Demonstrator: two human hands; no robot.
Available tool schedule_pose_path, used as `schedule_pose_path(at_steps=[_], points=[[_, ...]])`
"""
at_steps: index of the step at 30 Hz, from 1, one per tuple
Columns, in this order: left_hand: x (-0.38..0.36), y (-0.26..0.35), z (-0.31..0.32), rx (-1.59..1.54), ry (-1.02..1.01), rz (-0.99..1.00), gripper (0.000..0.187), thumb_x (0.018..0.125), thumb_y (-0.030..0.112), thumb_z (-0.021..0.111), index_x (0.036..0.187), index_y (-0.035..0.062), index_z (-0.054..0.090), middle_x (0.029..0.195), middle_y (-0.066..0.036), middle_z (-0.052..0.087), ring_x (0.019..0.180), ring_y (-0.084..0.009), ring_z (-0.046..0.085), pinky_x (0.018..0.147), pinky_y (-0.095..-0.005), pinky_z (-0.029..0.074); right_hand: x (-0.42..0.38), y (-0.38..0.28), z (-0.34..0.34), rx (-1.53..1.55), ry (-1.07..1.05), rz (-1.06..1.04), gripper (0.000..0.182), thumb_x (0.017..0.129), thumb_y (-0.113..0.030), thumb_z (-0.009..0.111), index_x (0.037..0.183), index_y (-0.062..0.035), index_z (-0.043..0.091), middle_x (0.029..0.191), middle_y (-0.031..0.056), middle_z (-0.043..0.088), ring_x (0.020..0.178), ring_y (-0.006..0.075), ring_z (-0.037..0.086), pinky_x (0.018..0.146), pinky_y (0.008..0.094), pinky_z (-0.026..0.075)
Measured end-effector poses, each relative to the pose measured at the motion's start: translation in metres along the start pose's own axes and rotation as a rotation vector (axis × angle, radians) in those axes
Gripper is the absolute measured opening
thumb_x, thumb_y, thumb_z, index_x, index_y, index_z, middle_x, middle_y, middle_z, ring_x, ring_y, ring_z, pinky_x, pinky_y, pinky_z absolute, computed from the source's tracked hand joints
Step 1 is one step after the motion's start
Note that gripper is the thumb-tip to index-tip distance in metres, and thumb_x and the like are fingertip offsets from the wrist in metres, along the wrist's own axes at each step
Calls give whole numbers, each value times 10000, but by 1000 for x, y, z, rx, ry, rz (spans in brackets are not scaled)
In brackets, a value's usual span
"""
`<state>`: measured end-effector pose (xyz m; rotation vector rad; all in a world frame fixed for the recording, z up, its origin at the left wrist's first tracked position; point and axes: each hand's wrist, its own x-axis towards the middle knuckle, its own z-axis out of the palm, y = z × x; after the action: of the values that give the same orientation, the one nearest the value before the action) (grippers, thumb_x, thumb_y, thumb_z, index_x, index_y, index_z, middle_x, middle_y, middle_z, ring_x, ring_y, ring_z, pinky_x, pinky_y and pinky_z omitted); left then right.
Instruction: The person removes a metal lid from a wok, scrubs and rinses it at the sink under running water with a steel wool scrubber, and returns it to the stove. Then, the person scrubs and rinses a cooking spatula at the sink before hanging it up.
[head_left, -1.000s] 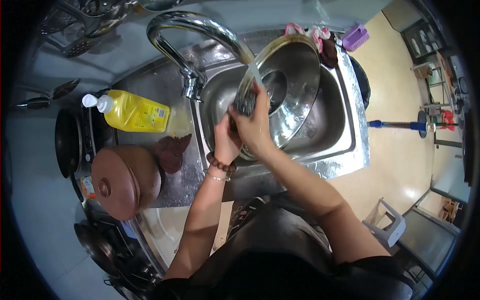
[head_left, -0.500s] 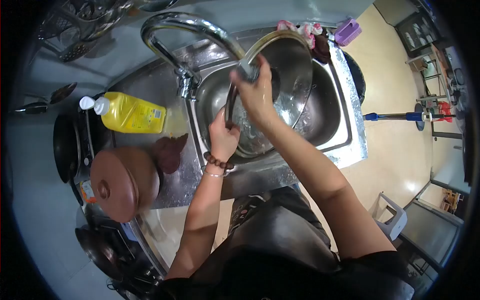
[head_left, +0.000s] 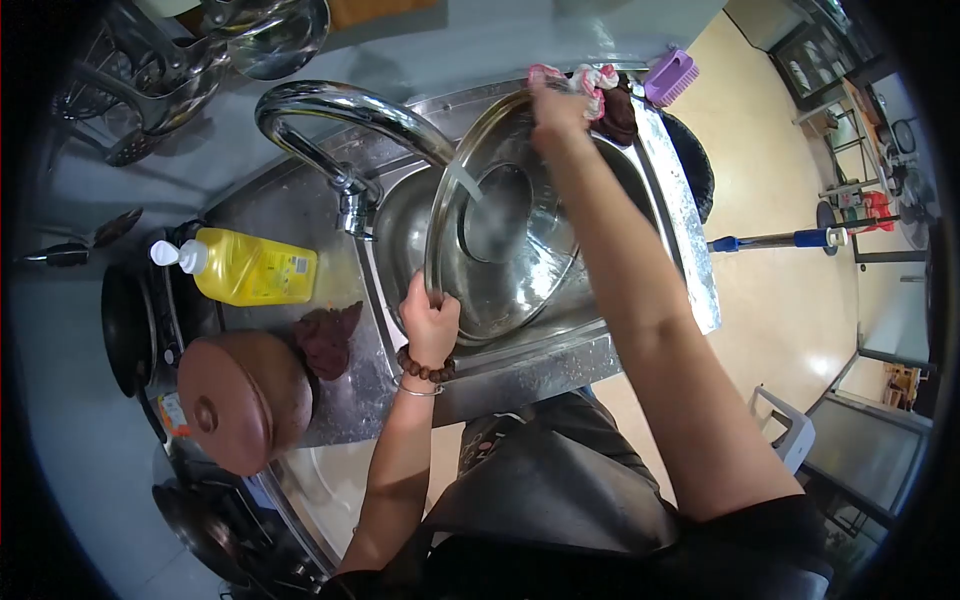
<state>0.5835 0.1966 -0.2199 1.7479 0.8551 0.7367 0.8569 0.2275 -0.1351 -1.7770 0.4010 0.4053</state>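
Tilted in the sink (head_left: 395,270) is a wide, shiny metal basin (head_left: 545,255) with a round flat bottom. My left hand (head_left: 430,322) pinches its near left rim between thumb and fingers. A stream of water falls from the curved faucet (head_left: 350,95) into the basin. My right hand (head_left: 560,112) is stretched over the basin's far edge, beside a pink-and-white cloth (head_left: 597,82). Its fingers are blurred and overlap the cloth's left end; I cannot tell whether they grip anything. A dark brown cloth (head_left: 620,115) lies right of the pink one.
A purple brush (head_left: 672,78) sits at the sink's back right corner. Left of the sink stand a yellow detergent bottle (head_left: 260,268), a brown lidded pot (head_left: 245,400) and a crumpled brown cloth (head_left: 328,340). Ladles and skimmers (head_left: 190,80) hang on the wall.
My right hand has moved from under the faucet stream to the far edge near the pink-and-white cloth. The left hand still holds the basin's rim, and water now falls straight into the basin.
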Motion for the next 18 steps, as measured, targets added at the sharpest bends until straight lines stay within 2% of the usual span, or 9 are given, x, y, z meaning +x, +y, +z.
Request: schedule_pose_path(at_steps=[4,6,8,10,12,13,16,17,18], points=[[-14,-11,-5,47,6,35,374,695,-7,539,1057,-21,444,518,-47,480,430,-111,454,440,-252,371,64,20,9,-76,-156,-161,671,653,-315,685,1144,50,410,1140,217,419,956,305,474,784,380,415],[-12,7,-13,108,-30,0,418,701,33,610,1060,-17,402,672,-75,533,562,-150,524,539,-279,430,64,20,13,-109,-250,-258,575,637,-311,672,1030,85,536,1033,177,527,811,264,566,656,379,479],[4,17,-22,217,-22,186,558,689,68,666,1156,-5,369,972,-144,559,850,-201,573,712,-329,453,47,26,6,-217,-221,-332,568,627,-297,621,1032,89,524,1095,199,478,913,285,524,773,365,442],[45,30,-31,99,-148,164,631,668,88,705,1205,10,382,1226,-182,453,1112,-230,473,851,-357,407,25,28,1,-334,-302,-443,686,647,-414,575,1210,-35,479,1303,232,264,1112,418,371,972,416,297],[86,38,-32,150,-290,211,616,669,64,678,1223,36,410,1307,-176,392,1111,-230,494,801,-342,443,16,40,5,-359,-290,-515,702,678,-421,610,1239,-46,416,1276,257,249,1095,437,370,948,441,315],[97,63,-28,181,-282,169,510,659,16,619,1147,45,474,1176,-185,505,956,-282,583,717,-339,468,0,44,2,-303,-222,-640,707,696,-420,621,1243,-51,367,1260,267,241,1083,451,369,937,446,322],[108,61,-14,247,-254,186,485,646,-16,550,1120,59,476,949,-211,583,781,-349,598,632,-355,468,-19,55,0,-270,-155,-914,724,718,-413,643,1242,-66,282,1229,289,221,1060,474,368,915,463,330],[106,64,-8,197,-215,229,459,634,-30,516,1085,47,476,733,-212,578,676,-388,567,584,-387,447,-23,59,1,-300,-163,-1063,733,722,-405,654,1235,-76,247,1215,300,210,1047,484,367,905,475,332],[104,65,-5,202,-224,229,459,634,-30,516,1085,47,476,733,-212,578,676,-388,567,584,-387,447,-36,59,0,-277,-157,-1015,651,758,-356,626,1223,-65,275,1190,285,271,1002,492,387,896,487,327]])
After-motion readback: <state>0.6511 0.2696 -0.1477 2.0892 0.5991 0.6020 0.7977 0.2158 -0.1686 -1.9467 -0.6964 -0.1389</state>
